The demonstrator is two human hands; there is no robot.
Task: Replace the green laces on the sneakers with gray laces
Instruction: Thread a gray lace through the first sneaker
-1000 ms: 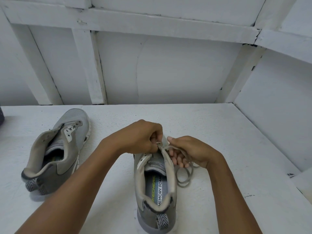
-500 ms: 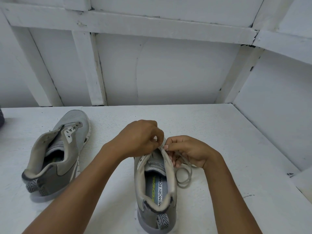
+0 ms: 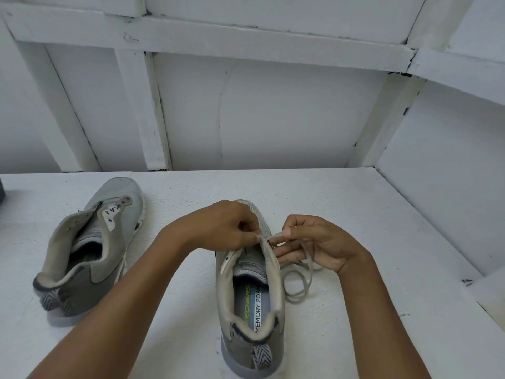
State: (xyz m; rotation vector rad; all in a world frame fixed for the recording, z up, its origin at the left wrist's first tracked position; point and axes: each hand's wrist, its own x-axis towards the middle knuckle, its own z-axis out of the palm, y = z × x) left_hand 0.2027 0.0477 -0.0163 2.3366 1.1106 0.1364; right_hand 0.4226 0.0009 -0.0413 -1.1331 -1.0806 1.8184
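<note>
A gray sneaker [image 3: 252, 302] stands in front of me, heel toward me, insole showing. My left hand [image 3: 226, 224] pinches the top edge of its right eyelet flap. My right hand [image 3: 319, 242] grips a gray lace [image 3: 297, 280] just right of that flap, and the lace's loose loops lie on the surface beside the shoe. A second gray sneaker [image 3: 90, 250] lies at the left without a lace, tongue open. No green lace is in view.
Both shoes rest on a white table [image 3: 369, 214]. White panelled walls rise close behind it and along its right side. A dark object [image 3: 1, 191] pokes in at the far left edge.
My right hand has drawn to the right, away from the left hand, pulling a short stretch of lace out from the eyelet flap. The left hand stays on the flap.
</note>
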